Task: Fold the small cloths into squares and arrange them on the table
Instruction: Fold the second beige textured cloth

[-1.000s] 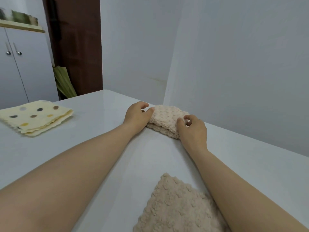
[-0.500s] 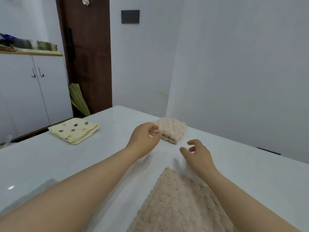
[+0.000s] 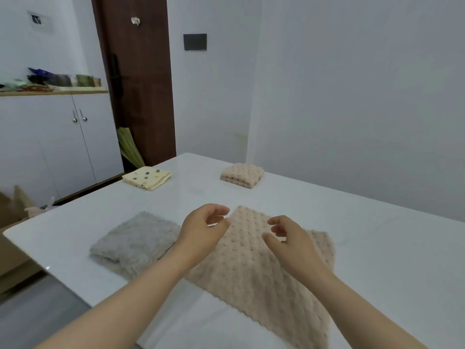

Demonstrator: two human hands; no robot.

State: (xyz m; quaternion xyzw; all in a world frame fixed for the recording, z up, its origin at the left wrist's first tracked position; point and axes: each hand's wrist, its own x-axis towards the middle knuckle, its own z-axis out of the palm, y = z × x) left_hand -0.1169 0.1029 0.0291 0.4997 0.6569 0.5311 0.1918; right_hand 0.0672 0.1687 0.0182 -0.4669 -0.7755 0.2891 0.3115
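Hovering over the unfolded beige cloth (image 3: 251, 263), my left hand (image 3: 201, 230) and right hand (image 3: 289, 238) have loosely curled, parted fingers (image 3: 221, 211), holding nothing. That cloth lies spread flat on the white desk (image 3: 377, 248) beneath them. A grey cloth (image 3: 136, 243) lies just to its left. Farther back sit a folded beige cloth (image 3: 242, 175) and, well to its left, a folded yellow dotted cloth (image 3: 147, 177).

2 folded cloths (image 3: 242, 175) at table's (image 3: 377, 248) far end — 2 unfolded cloths (image 3: 251, 268) nearer.
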